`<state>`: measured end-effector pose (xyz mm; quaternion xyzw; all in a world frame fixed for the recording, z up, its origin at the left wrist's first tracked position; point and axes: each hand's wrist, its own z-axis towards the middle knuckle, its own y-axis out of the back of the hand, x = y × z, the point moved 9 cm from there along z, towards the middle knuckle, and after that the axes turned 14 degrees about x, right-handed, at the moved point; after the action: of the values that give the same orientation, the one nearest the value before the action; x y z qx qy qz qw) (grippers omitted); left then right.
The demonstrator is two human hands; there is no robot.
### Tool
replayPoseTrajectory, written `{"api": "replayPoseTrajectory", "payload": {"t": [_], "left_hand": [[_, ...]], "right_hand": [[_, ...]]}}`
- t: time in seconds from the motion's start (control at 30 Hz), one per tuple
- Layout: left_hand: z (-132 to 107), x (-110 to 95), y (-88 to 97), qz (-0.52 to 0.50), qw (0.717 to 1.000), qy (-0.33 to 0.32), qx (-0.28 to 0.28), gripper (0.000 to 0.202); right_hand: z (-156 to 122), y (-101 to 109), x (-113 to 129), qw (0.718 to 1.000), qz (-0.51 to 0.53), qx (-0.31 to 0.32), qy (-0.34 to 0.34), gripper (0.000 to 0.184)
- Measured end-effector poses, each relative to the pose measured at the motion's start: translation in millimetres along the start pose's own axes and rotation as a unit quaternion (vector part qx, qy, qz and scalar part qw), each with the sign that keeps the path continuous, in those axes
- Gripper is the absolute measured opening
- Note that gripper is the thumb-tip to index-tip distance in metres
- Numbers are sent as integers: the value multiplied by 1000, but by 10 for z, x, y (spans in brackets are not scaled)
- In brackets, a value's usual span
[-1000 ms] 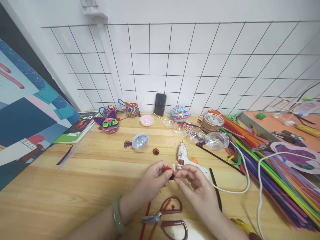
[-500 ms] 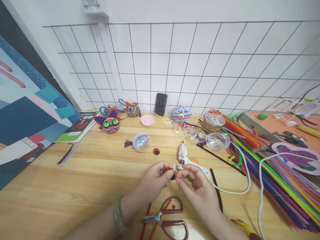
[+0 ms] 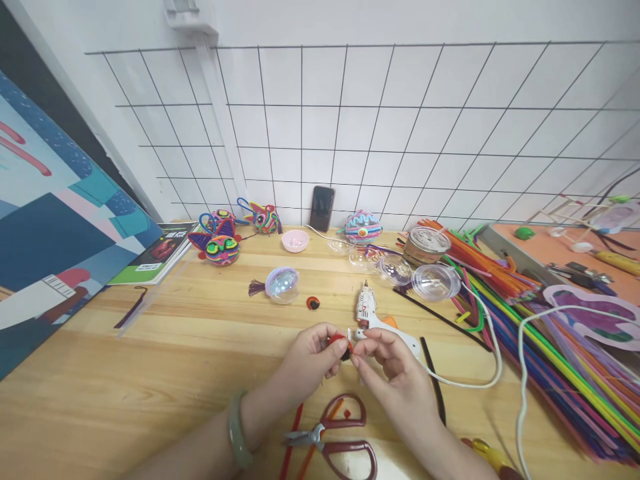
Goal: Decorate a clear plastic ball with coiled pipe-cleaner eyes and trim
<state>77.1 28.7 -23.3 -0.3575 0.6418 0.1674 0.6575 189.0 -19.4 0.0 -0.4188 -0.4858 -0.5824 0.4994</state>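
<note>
Red-and-black piece (image 3: 345, 352), small and partly hidden by fingers, is up between my two hands, above the wooden table (image 3: 200, 360) and near its front. Farthest left, a book (image 3: 159, 257) lies by the wall, then a multicoloured eared ornament (image 3: 223, 250) and a tasselled clear ball (image 3: 281, 287). A pink dish (image 3: 295, 242) sits behind the ball, and a flat orange-and-black disc (image 3: 313, 303) lies to its right. My left hand (image 3: 315, 353), a green bangle (image 3: 238, 430) at its wrist, pinches the piece between thumb and fingers. Scissors (image 3: 316, 435) lie spread below, across red and orange strips. My right hand (image 3: 395, 373) nips the piece's right edge with thumb and forefinger, the other fingers curled loosely. Just beyond it lies a white glue gun (image 3: 367, 303); rightward come a lidded jar (image 3: 427, 247) and a heap of coloured pipe cleaners (image 3: 550, 380).
</note>
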Motion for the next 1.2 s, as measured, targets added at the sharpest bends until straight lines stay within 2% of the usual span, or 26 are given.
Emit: {"api": "replayPoseTrajectory", "payload": {"t": [0.63,0.93,1.2], "left_hand": [[-4,-12,-1,-1,1000,7,0,35],[2,-12,1,-16,1000,15,-1,41],[24,50,-38,-140,990,5,19,47]], "right_hand": [[14,-18,-34,999,31,4,-23,26],[53,-35,-69,993,104,14,-53,35],[85,-2,-263,978,191,9,-88,45]]}}
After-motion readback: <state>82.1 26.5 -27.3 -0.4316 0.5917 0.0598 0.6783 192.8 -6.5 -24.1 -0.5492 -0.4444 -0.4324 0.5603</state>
